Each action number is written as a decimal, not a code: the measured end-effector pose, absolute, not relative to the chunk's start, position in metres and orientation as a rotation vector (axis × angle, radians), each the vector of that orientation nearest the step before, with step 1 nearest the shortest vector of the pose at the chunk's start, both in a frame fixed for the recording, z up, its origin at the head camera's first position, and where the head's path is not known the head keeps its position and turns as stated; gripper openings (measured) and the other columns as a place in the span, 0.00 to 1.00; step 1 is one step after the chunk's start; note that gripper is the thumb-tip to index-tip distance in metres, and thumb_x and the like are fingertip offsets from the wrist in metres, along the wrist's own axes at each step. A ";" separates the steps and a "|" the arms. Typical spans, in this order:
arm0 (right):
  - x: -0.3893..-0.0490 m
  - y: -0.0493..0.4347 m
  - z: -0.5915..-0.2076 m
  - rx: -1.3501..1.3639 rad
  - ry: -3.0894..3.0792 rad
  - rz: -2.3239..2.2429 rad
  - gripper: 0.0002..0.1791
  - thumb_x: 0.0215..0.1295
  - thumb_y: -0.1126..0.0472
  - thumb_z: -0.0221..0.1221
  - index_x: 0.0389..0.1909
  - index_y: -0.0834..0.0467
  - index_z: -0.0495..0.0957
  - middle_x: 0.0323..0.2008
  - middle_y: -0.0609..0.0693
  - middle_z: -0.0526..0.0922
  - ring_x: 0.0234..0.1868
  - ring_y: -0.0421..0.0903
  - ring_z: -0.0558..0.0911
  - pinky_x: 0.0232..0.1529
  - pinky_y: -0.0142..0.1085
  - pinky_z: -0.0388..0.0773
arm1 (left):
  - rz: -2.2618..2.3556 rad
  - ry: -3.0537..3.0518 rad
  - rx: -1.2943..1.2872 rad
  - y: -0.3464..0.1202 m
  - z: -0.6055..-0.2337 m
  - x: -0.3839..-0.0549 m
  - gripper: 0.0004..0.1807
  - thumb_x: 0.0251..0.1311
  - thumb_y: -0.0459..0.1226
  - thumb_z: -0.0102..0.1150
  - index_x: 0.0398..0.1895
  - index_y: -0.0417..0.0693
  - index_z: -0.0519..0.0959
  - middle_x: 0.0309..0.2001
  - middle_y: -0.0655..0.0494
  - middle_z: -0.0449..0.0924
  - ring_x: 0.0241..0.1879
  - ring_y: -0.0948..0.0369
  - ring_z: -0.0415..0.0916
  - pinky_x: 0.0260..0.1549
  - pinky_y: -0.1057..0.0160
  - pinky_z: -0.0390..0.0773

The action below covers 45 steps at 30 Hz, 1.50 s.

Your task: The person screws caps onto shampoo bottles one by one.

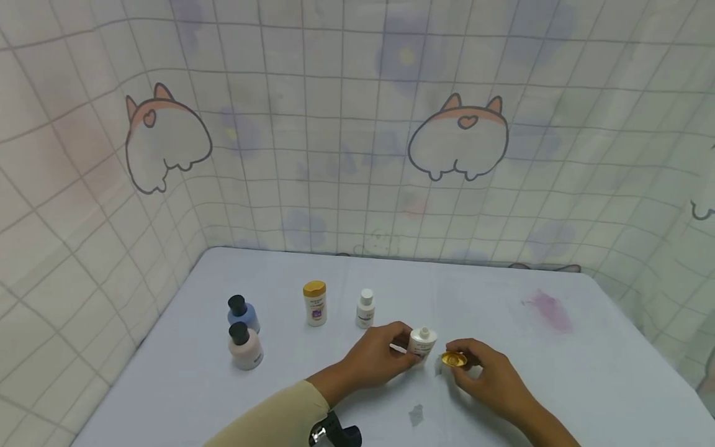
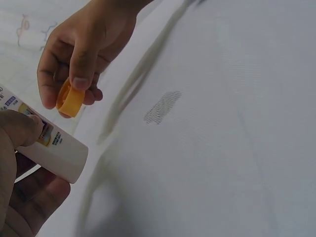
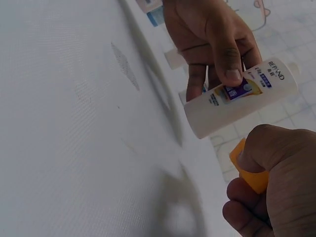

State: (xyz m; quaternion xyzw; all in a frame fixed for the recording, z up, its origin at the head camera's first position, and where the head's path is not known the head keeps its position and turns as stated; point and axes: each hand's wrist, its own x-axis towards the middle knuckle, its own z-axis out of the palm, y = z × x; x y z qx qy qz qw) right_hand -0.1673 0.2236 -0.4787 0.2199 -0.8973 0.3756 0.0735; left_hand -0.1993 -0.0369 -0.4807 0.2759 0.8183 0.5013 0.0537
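Observation:
My left hand (image 1: 380,354) grips a white bottle (image 1: 422,340) around its body, with the bare neck upward in the head view. The bottle's printed label (image 3: 242,90) shows in the right wrist view. In my right hand (image 1: 491,375), thumb and fingers pinch a yellow-orange cap (image 1: 454,359), its hollow underside facing the head camera. Cap and bottle are apart, side by side above the table. From the left wrist, the cap (image 2: 70,98) appears just beyond the bottle (image 2: 59,148).
On the white table (image 1: 184,385) stand a yellow-capped bottle (image 1: 315,304), a small white bottle (image 1: 365,309), a blue bottle with black cap (image 1: 246,315) and a pale pink one (image 1: 246,347). A pink stain (image 1: 550,310) marks the right side. Patterned curtains (image 1: 335,124) hang behind.

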 end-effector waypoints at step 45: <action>-0.166 0.211 -0.468 0.760 -2.572 1.115 0.26 0.52 0.75 0.74 0.51 0.55 0.82 0.44 0.35 0.83 0.40 0.36 0.80 0.35 0.32 0.83 | 1.572 2.407 0.829 -0.057 -0.482 -0.176 0.23 0.63 0.37 0.72 0.59 0.51 0.75 0.55 0.65 0.80 0.54 0.70 0.78 0.53 0.71 0.80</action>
